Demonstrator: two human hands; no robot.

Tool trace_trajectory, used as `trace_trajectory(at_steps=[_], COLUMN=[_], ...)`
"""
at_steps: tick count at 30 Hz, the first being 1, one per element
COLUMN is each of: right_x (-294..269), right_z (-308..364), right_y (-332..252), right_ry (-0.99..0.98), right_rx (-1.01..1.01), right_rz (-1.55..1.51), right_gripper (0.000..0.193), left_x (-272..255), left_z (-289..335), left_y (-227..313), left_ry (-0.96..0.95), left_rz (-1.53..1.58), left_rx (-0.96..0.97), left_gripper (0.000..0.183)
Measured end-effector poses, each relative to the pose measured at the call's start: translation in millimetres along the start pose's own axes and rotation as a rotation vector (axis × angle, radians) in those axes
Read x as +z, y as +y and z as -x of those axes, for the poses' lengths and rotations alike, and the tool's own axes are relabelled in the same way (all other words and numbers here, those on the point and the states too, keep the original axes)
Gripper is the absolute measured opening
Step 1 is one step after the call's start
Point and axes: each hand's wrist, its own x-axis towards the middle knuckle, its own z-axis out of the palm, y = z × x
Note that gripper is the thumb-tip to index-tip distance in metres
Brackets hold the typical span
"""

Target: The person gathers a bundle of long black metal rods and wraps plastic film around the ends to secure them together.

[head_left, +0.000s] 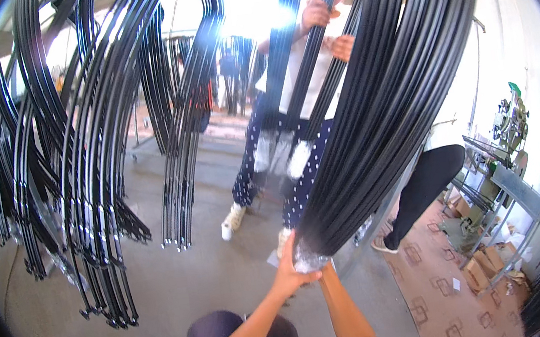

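Black cable bundle (372,130), left hand (291,269) gripping, right hidden

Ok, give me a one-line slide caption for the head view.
Both hands, left hand and right hand, grip the wrapped lower end of a hanging black cable bundle while a co-worker handles other cables behind.

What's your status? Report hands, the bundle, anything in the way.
Left hand gripping the plastic-wrapped lower end of the hanging bundle of long black curved strips. Right hand hidden behind that end. Co-worker in dotted trousers right behind, handling other strips.
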Motion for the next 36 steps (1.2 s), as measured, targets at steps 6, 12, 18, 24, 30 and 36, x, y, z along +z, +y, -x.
trace_trajectory(at_steps=[6,12,18,24,30,36], right_x=[-8.2,-2.3,1.9,20.3,25.0,53.6], right_z=[8.4,15.9,15.7,12.4,46.0,15.6], right_y=[-9.9,-14.2,-23.7,-24.8,-21.7,-12.1], right_ry=[0.007,-0.115,0.003,0.145,0.257,0.455], right_rx=[0.004,0.050,0.095,-0.164,-0.245,-0.410], right_rz=[0.046,0.028,0.383,0.349,0.428,0.990], right_gripper=[0.039,0.043,0.057,0.051,0.055,0.084], left_x=[6.1,2.6,4.3,8.8,-6.8,4.2], left_z=[-1.3,4.8,8.1,1.3,-58.2,-95.9], left_y=[6.1,2.3,1.7,-33.7,-61.9,-95.3], left_ry=[-0.027,-0.070,-0.114,-0.136,-0.079,-0.027], left_rz=[-0.014,-0.111,-0.006,0.028,-0.015,-0.095], left_rx=[-0.001,-0.043,-0.107,0.026,-0.256,-0.140], left_gripper=[0.110,0.107,0.101,0.085,0.053,0.042])
